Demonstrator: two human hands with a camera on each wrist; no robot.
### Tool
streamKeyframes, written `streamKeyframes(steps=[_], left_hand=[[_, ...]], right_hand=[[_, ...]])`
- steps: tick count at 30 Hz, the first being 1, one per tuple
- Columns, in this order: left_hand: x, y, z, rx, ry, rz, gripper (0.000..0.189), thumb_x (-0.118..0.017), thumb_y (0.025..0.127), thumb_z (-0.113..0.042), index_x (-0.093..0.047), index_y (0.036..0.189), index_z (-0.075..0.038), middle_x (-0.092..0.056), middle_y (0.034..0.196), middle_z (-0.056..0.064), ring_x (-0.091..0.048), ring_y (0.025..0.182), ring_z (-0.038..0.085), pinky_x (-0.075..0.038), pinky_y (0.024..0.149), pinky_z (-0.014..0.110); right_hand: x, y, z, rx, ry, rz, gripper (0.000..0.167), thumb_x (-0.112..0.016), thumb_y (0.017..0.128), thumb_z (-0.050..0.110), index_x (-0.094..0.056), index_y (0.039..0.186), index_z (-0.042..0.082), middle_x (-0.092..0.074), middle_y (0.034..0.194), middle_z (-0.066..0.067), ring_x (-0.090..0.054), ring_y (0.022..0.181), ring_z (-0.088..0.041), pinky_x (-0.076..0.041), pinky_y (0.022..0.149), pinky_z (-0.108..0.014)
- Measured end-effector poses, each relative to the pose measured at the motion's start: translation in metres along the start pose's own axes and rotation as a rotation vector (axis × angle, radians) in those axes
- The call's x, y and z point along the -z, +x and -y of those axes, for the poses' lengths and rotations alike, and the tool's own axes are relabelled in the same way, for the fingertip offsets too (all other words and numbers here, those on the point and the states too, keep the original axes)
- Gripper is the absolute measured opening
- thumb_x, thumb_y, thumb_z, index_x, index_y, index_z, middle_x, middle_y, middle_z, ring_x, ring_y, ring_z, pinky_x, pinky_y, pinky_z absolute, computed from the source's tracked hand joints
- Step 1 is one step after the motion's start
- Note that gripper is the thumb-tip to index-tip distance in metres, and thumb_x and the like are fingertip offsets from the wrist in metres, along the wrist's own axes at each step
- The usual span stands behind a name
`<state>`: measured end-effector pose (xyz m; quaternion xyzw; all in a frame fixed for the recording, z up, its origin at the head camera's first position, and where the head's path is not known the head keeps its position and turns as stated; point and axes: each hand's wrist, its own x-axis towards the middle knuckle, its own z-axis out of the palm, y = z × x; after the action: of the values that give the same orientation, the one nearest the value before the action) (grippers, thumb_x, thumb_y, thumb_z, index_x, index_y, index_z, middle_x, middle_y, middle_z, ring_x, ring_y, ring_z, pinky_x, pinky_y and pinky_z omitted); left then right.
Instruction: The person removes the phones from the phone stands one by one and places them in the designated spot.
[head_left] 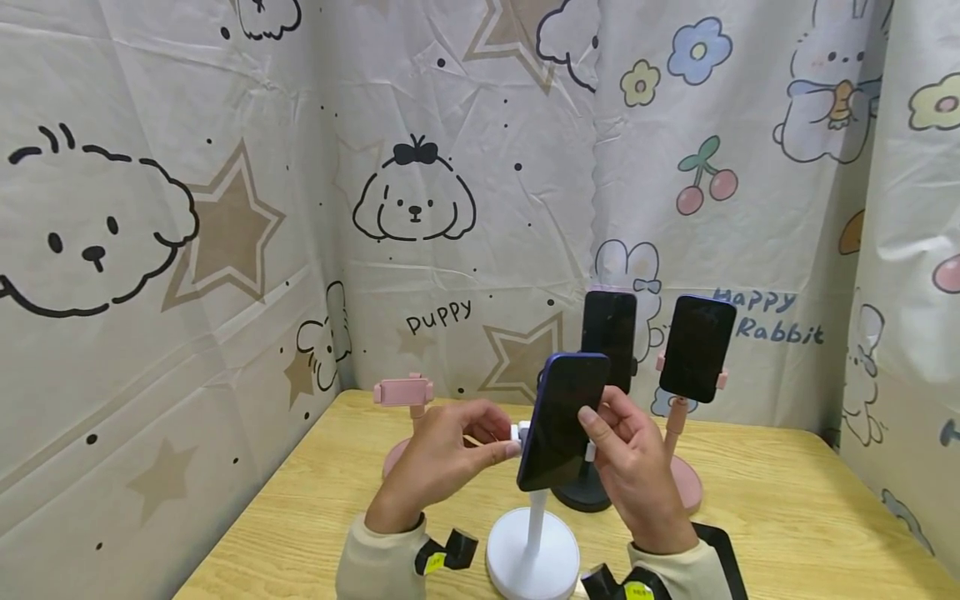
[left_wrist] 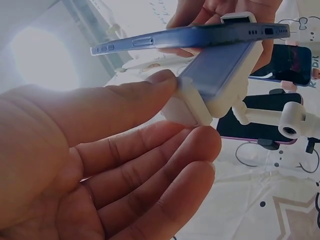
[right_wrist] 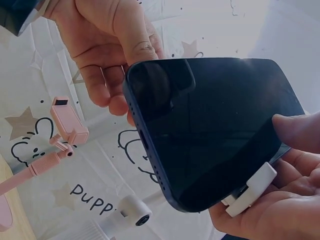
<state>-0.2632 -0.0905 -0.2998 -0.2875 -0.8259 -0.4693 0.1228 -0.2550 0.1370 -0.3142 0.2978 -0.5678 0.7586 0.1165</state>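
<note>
A dark-screened blue phone [head_left: 562, 421] stands tilted at a white phone stand, whose round base [head_left: 517, 562] rests on the table. My right hand [head_left: 641, 471] holds the phone by its right edge, thumb [right_wrist: 295, 131] on the screen and fingers behind. My left hand [head_left: 442, 454] pinches one end of the stand's white clamp [left_wrist: 192, 105] between thumb and fingers. In the left wrist view, the phone lies at an angle to the clamp, with a gap at the pinched end. The clamp's other end [right_wrist: 252, 190] is at the phone's edge by my right hand.
A pink stand with a bare clamp [head_left: 403, 392] is at the back left. Behind the held phone, a black stand carries another phone [head_left: 618, 325]; a second pink stand at right carries a phone [head_left: 697, 350]. A flat black object [head_left: 723, 554] lies beside my right sleeve. Printed cloth hangs around the table.
</note>
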Motion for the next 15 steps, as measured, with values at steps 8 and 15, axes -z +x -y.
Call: streamKeyframes(steps=[8,15], left_hand=[[-0.0005,0.0002,-0.0003,0.001,0.018,-0.004,0.015,-0.077,0.084,-0.025,-0.068,0.092,-0.017,-0.066,0.082,-0.009,-0.064,0.073,0.007,-0.054,0.066,0.026],[-0.0013,0.0011,0.0004,-0.007,0.009,-0.001,0.014,-0.076,0.084,-0.024,-0.067,0.091,-0.016,-0.066,0.082,-0.009,-0.064,0.073,0.007,-0.055,0.068,0.029]], right_hand=[[0.0011,-0.0004,0.0007,-0.01,-0.012,-0.01,0.031,-0.051,0.098,0.001,-0.047,0.129,-0.006,-0.061,0.116,-0.008,-0.058,0.11,-0.019,-0.047,0.097,-0.03],[-0.0001,-0.0006,0.0002,-0.006,-0.011,-0.013,0.03,-0.051,0.098,0.001,-0.048,0.128,-0.006,-0.062,0.115,-0.008,-0.058,0.107,-0.018,-0.047,0.097,-0.029]])
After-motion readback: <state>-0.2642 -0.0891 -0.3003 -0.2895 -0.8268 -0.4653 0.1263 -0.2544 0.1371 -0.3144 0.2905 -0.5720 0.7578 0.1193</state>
